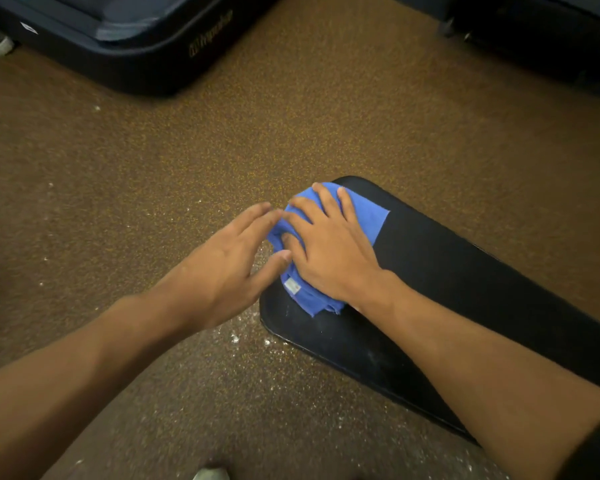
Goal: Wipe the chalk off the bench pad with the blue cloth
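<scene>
A black bench pad runs from the centre toward the right edge. The blue cloth, bunched and with a small white label, lies on the pad's left end. My right hand presses flat on top of the cloth, fingers spread. My left hand is just off the pad's left edge, fingers extended, its thumb and fingertips touching the cloth's left side. Faint white chalk dust shows on the pad's near corner.
Brown speckled rubber floor surrounds the pad, with white chalk crumbs beside its near left corner. A dark machine base stands at the top left, more dark equipment at the top right. A shoe tip shows at the bottom.
</scene>
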`<state>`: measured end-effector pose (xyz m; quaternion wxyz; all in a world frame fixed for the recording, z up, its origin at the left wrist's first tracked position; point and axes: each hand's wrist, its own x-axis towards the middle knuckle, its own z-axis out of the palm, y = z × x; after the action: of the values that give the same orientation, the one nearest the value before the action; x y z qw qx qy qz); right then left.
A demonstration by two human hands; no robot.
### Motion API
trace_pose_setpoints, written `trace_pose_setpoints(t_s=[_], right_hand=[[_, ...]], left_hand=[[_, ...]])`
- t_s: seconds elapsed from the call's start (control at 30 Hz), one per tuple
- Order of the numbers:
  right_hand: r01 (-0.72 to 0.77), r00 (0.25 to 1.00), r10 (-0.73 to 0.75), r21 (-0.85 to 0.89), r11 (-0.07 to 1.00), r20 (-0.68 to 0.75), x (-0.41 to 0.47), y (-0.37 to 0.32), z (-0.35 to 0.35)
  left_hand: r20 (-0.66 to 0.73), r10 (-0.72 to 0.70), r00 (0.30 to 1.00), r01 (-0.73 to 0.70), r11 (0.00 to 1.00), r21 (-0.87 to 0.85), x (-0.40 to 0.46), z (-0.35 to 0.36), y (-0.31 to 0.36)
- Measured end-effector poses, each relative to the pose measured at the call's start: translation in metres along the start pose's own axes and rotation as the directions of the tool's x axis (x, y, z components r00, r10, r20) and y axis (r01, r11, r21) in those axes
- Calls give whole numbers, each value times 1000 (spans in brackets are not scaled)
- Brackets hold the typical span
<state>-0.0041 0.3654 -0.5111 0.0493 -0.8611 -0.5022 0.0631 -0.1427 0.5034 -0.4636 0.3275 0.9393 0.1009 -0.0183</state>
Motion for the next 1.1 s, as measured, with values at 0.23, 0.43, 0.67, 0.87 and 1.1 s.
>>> trace_pose_setpoints(t_s=[0.23,0.43,0.67,0.87,1.1], right_hand=[[229,973,-229,-19,973,31,-42,-1,1],[77,996,-73,-79,994,57,-10,41,-11],[186,981,-183,-44,982,59,-59,31,-6],[146,988,-142,-67,987,62,-39,41,-9],[120,992,-118,-62,991,46,-82,23,-1]], left_hand=[[-17,-32,999,31,999,-35,0,-5,-5],[247,-263,933,346,849,-401,-44,38,-8],[246,-473,846,424,320,-847,-46,56,-4],[345,-488,802,511,259,-820,-28,43,-9],[383,-479,790,566,330,-755,-10,36,-7]])
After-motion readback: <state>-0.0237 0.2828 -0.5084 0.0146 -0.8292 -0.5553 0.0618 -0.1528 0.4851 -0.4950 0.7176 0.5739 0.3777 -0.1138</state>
